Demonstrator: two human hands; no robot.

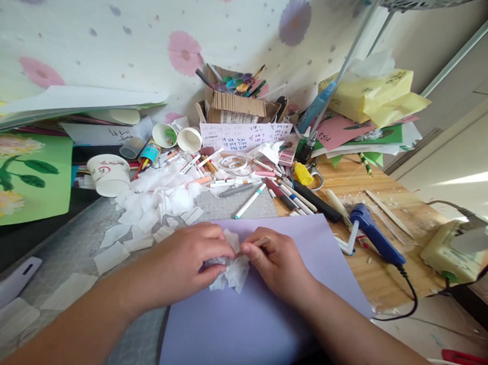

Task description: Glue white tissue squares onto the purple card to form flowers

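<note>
A ruffled cluster of white tissue paper (pixel 237 273) sits on a sheet of lilac paper (pixel 251 326). Curled over its left side is my left hand (pixel 193 259), thumb and fingers closed on the tissue. From the right, my right hand (pixel 276 259) pinches at the cluster's edge with thumb and forefinger. A thin pale end shows between its fingers, too small to name. The fingertips of both hands nearly meet above the cluster, and its middle is partly hidden.
Torn tissue pieces (pixel 155 202) lie at the left. Markers (pixel 250 201) and a roll of tape (pixel 233 162) crowd the area behind the paper. A blue glue gun (pixel 375 234) with its cord rests at the right. Paper cups (pixel 109 175) stand at the back left.
</note>
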